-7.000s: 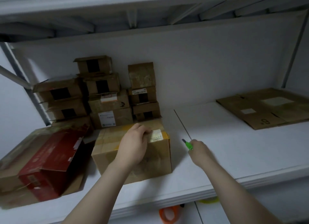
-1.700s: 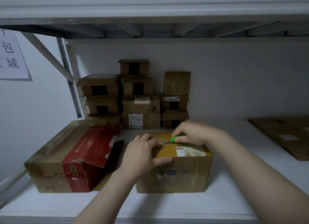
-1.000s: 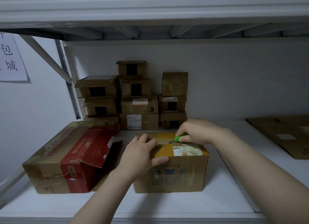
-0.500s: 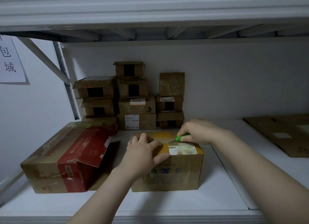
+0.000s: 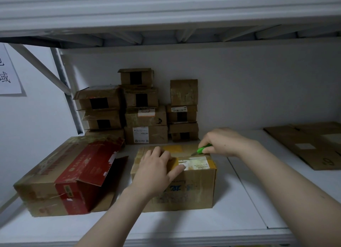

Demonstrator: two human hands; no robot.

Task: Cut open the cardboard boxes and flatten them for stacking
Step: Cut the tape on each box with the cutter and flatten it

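right now the right hand (image 5: 221, 141) pinches a green utility knife (image 5: 203, 149), fingers curled close round its handle. the blade tip rests on the taped top of a brown cardboard box (image 5: 193, 189). that box sits on the white shelf (image 5: 239, 210), directly under both hands. the left hand (image 5: 156, 171) lies flat on the box top just left of the knife, fingers fairly straight and pressing down, holding nothing. its thumb reaches toward the shipping label (image 5: 195, 163), just on the near side of the blade.

progress looks early to me. the box under the knife is closed and fully formed, and i cannot tell how much of its tape is slit. what's left for it is probably finishing the seam, opening the flaps and folding it flat. well to the right of the knife hand lies flattened cardboard (image 5: 313, 147), so some work seems done. left of the bracing hand stands a bigger red-printed carton (image 5: 73, 176) with a flap hanging loose, not yet flattened. beyond the knife, against the back wall, a stack of small boxes (image 5: 145, 117) waits, all formed.

as for obstacles, the bracing thumb sits near the blade's line, which seems the main risk. the red carton's loose flap crowds the box's left side, and the upper shelf (image 5: 166, 10) hangs above both hands.
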